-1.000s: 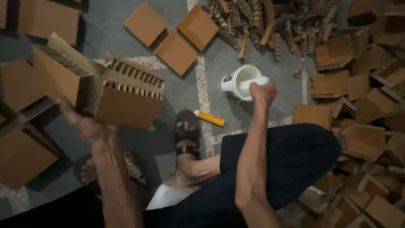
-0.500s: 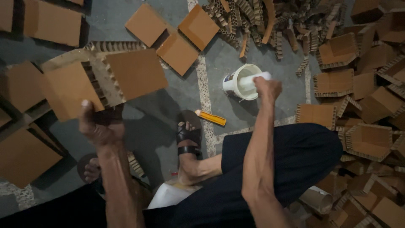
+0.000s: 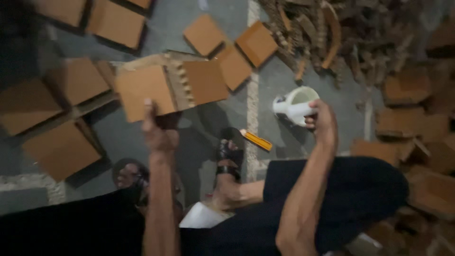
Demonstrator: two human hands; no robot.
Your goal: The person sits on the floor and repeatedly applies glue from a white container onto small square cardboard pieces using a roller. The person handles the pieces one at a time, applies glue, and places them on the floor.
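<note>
Cardboard box (image 3: 173,87), gripped in our left hand (image 3: 159,132), had swung flatter and higher toward upper centre since a moment earlier; our right hand (image 3: 322,121) stayed closed on the white cup (image 3: 296,105) at centre right.

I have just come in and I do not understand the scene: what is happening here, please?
A person sits on the floor among many cardboard pieces. The left hand holds up a folded cardboard piece with toothed edges. The right hand reaches to a white cup on the floor and grips something white at its rim. An orange pencil lies near a sandalled foot.
</note>
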